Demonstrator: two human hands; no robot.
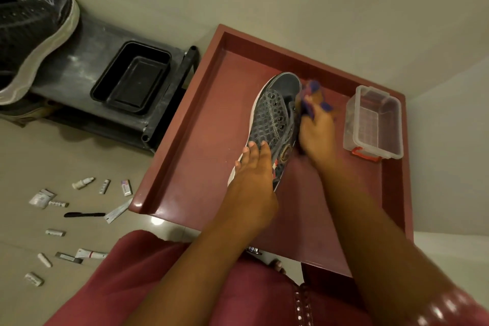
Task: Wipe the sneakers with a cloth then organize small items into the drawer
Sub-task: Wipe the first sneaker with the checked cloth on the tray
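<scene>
Grey sneaker [275, 119], centre of the open red drawer [201, 140], toe toward the drawer's far wall, white sole edge facing its left wall. I take this sneaker as my landmark.

Left hand [254, 174]: I see it laid over the sneaker's heel end, fingers curled over the upper and gripping it, fingertips on the patterned side panel.

Right hand [316, 130]: just right of the sneaker, fingers bunched round a purple and orange cloth [313, 94], which it presses against the sneaker's right side near the lace eyelets. The cloth is blurred, so I cannot tell its folds.

Clear plastic box [373, 124] with an orange latch: right of the sneaker, inside the drawer, near the drawer's right wall, apart from the right hand.

Black tray [132, 78]: left of the sneaker, outside the drawer, on a dark low rack [79, 61]. A 2nd sneaker [34, 34], dark with a white sole, sits further left on that rack.

Small items [79, 219]: well left of the sneaker and nearer to me, scattered on the pale floor; among them I make out tubes, a dropper bottle, sachets and 1 black pen-like stick.

Red garment [164, 286]: nearest me, below the drawer's front edge.
</scene>
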